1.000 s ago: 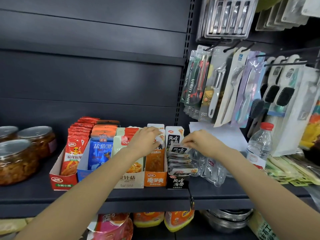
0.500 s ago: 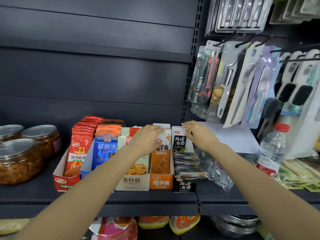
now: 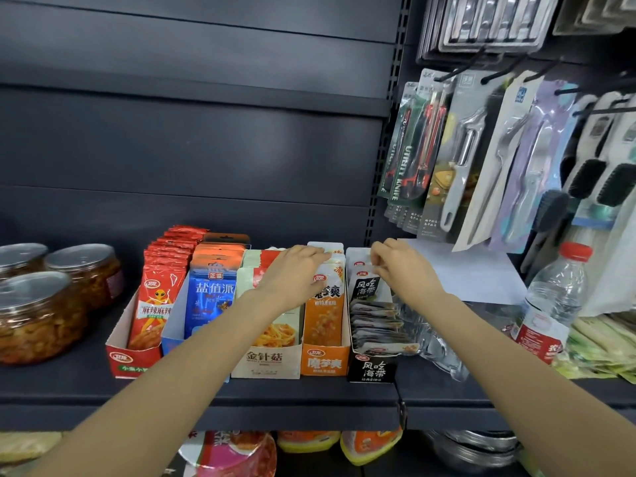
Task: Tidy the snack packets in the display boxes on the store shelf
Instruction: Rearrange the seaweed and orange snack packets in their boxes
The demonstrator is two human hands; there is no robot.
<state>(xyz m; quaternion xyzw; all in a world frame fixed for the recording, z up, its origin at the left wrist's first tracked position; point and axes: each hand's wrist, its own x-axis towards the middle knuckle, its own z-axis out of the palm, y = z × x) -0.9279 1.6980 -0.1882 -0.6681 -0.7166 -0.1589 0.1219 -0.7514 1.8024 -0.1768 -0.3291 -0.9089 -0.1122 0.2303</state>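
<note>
A long dark shelf (image 3: 206, 390) runs across the store, with a dark wall behind it. On the right side of the wall hang kitchen tools in packs (image 3: 464, 160), like a peeler and a knife, and some black brushes (image 3: 602, 180). On the left of the shelf stand three big clear jars (image 3: 41, 315) full of brown food with shiny lids. On the right stands a water bottle (image 3: 554, 304) with a red cap, and near it lie some crinkly clear bags (image 3: 433, 342). In the middle of the shelf five display boxes sit side by side, touching: a red box (image 3: 129, 361), a blue box (image 3: 172, 335), a cream box (image 3: 266, 363), an orange box (image 3: 323, 363) and a black box (image 3: 373, 370). Each box holds snack packets. The red packets (image 3: 158, 297) and blue packets (image 3: 213, 297) stand up in neat rows. The orange packets (image 3: 325, 304) stand up too. In the black box, the black and white packets (image 3: 378, 325) at the front lie tipped and stacked, while the ones at the back stand up. The left hand (image 3: 292, 273) rests on top of the packets in the cream box, and its fingers reach over to touch the tops of the orange packets. The right hand (image 3: 402, 266) is at the back of the black box, with its fingertips pinching the top of a standing black and white packet.
</note>
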